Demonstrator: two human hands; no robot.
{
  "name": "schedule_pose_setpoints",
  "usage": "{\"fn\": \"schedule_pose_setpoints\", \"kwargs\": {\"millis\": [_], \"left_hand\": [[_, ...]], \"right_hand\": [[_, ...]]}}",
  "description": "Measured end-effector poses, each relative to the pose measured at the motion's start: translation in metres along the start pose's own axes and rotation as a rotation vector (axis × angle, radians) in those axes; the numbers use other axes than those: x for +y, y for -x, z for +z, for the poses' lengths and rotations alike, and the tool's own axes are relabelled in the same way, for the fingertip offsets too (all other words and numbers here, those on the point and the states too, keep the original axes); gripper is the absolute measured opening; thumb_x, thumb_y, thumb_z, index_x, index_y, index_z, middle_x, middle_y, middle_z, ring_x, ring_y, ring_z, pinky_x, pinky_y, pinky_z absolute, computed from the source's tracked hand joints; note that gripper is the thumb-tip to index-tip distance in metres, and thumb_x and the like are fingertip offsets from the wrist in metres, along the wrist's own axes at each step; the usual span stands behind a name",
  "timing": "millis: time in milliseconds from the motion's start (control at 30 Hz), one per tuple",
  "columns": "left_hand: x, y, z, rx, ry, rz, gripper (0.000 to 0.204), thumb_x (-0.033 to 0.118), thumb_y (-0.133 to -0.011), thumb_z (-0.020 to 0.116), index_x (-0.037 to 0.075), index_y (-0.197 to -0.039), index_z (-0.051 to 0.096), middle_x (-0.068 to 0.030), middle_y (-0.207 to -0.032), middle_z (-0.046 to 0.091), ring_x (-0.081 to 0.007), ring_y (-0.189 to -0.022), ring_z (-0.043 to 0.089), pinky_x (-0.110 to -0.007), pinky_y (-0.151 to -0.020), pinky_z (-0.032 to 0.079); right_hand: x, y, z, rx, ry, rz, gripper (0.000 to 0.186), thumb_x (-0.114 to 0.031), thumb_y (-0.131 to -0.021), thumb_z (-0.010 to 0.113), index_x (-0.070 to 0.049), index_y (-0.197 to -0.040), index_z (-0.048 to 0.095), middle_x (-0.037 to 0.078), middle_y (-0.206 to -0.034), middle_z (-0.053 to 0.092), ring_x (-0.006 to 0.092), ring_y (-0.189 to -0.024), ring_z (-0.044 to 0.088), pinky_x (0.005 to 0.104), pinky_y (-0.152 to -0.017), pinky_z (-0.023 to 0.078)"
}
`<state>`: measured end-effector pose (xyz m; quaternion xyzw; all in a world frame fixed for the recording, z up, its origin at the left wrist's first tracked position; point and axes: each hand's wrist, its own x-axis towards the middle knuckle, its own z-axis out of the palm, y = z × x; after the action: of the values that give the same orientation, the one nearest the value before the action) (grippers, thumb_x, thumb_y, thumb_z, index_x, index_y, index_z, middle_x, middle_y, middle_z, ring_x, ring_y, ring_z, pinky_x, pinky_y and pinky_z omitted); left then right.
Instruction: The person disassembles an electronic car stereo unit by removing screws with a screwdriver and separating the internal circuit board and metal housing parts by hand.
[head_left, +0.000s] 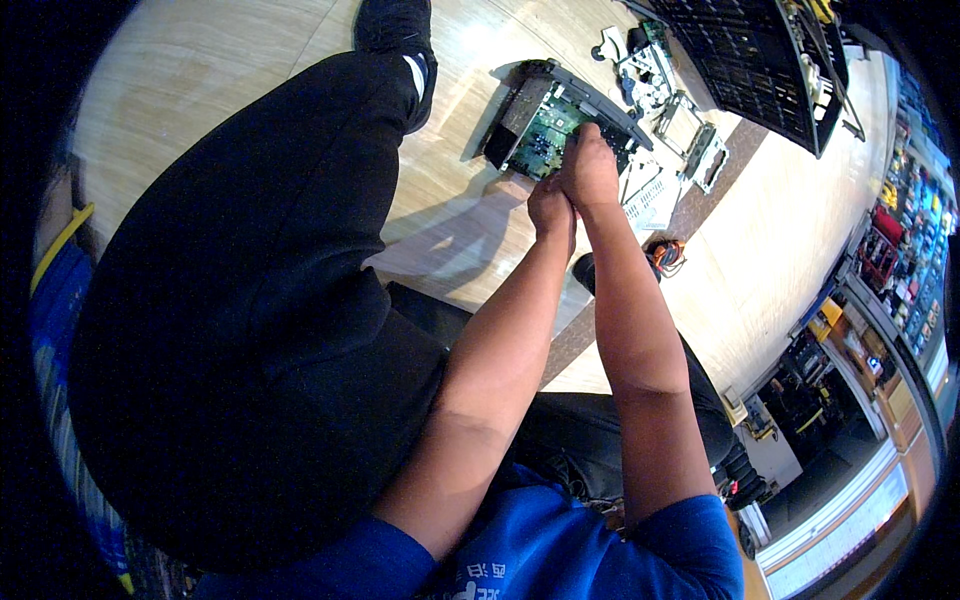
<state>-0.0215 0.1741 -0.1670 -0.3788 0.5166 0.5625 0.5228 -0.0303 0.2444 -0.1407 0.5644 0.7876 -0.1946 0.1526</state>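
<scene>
fingers of the right hand curl down onto the green board at upper centre of the frame, its long axis running up-right. left hand sits just below, touching the right wrist; its grip i cannot tell.

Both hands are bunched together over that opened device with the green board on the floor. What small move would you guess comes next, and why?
Probably a small pull or twist at the near edge of the green circuit board. The right hand rests on that edge and the left hand presses in just behind it, as if bracing. What the fingers grip is hidden, so this is a guess.
</scene>
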Motion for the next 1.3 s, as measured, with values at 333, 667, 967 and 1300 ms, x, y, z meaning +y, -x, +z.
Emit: {"fn": "schedule_pose_setpoints", "kwargs": {"millis": [333, 667, 967, 1300], "left_hand": [[-0.016, -0.015, -0.004, -0.013, -0.036, 0.021, 0.023, 0.018, -0.084, 0.045, 0.004, -0.079, 0.063, -0.0067, -0.062, 0.057, -0.0148, -0.046, 0.05, -0.03, -0.04, 0.038], [-0.024, -0.02, -0.005, -0.012, 0.121, 0.002, 0.021, 0.017, -0.085, 0.052, 0.001, -0.091, 0.065, -0.0084, -0.079, 0.064, -0.0166, -0.064, 0.058, -0.031, -0.054, 0.046], [-0.024, -0.02, -0.006, 0.002, 0.067, 0.013, 0.023, 0.016, -0.086, 0.051, -0.002, -0.093, 0.064, -0.0115, -0.089, 0.065, -0.0207, -0.078, 0.06, -0.034, -0.07, 0.049], [-0.035, -0.035, -0.011, 0.018, -0.015, 0.051, 0.026, 0.016, -0.086, 0.049, -0.001, -0.093, 0.067, -0.0131, -0.089, 0.067, -0.0217, -0.08, 0.062, -0.034, -0.073, 0.049]], "right_hand": [[0.005, -0.003, 0.007, 0.046, 0.031, -0.056, 0.013, -0.01, -0.087, 0.046, 0.0, -0.095, 0.046, 0.027, -0.089, 0.061, 0.044, -0.082, 0.062, 0.0498, -0.074, 0.05], [0.005, -0.001, 0.007, 0.048, 0.008, -0.049, 0.015, -0.006, -0.082, 0.051, 0.0, -0.094, 0.045, 0.028, -0.09, 0.06, 0.0436, -0.085, 0.061, 0.0487, -0.076, 0.05], [0.006, 0.0, 0.01, 0.055, 0.034, -0.06, 0.013, -0.006, -0.082, 0.05, 0.001, -0.092, 0.045, 0.027, -0.088, 0.061, 0.0433, -0.082, 0.061, 0.0488, -0.073, 0.05], [0.001, 0.002, 0.008, 0.076, 0.008, -0.067, 0.014, -0.008, -0.083, 0.052, 0.0, -0.091, 0.045, 0.026, -0.083, 0.061, 0.0421, -0.079, 0.062, 0.0474, -0.071, 0.05]]}}
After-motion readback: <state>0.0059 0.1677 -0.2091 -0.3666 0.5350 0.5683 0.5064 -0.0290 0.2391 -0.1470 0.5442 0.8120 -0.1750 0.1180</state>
